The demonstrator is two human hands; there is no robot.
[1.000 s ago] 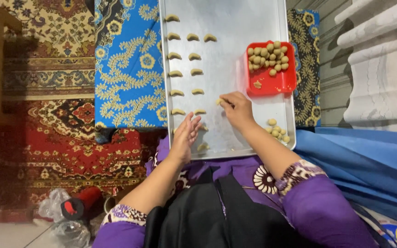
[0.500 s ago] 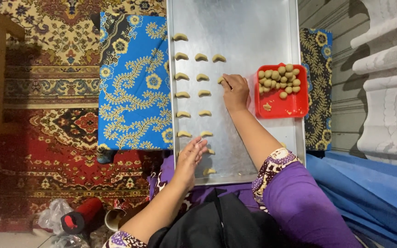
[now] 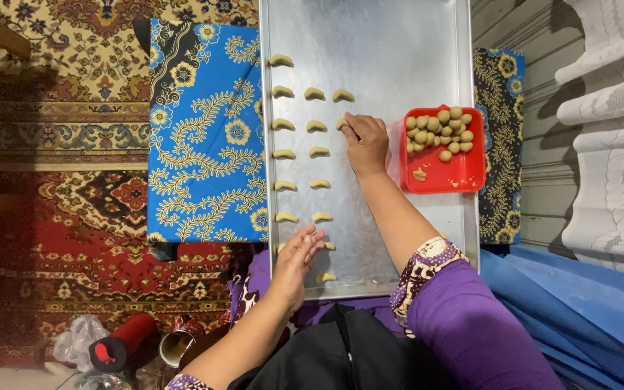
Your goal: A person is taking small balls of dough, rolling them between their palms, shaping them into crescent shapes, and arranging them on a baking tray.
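Crescent-shaped dough pieces lie in neat columns on the long metal baking tray, which rests on a blue floral cloth over a patterned red carpet — with a red-capped bottle down at the near left. The left hand lies flat and loose on the tray's near end, gripping nothing, partly hiding a crescent. Further right, the right hand pinches one dough crescent against the tray — just beside a red container of dough balls.
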